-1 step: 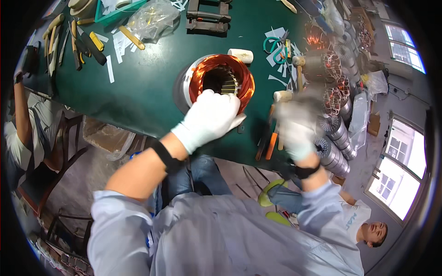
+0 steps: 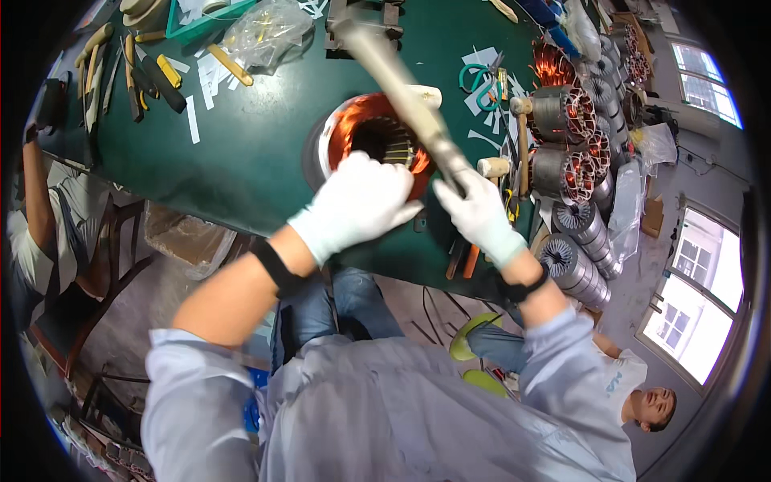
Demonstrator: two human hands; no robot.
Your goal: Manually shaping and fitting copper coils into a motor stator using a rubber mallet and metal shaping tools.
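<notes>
A motor stator with copper windings (image 2: 347,127) lies on the green table, its round bore facing up. My gloved left hand (image 2: 359,201) is closed over the near rim of the stator, fingertips curled at the bore's edge. My gloved right hand (image 2: 480,215) is wrapped round the lower end of a long pale stick-like tool (image 2: 395,87). Blurred by motion, the tool slants up and left above the stator and hides part of its far right side. A white cylindrical block (image 2: 430,96) shows partly behind it.
To the right lie teal-handled scissors (image 2: 474,80), a mallet (image 2: 494,167), wound stators (image 2: 554,112) and bare stator cores (image 2: 566,255). Knives (image 2: 159,84), a plastic bag (image 2: 269,36) and a dark metal frame (image 2: 361,48) sit farther back. People are at both sides.
My right hand has moved left from the tools at the right, and the long pale tool now shows in it. My left hand stays at the stator's near rim, shifted slightly.
</notes>
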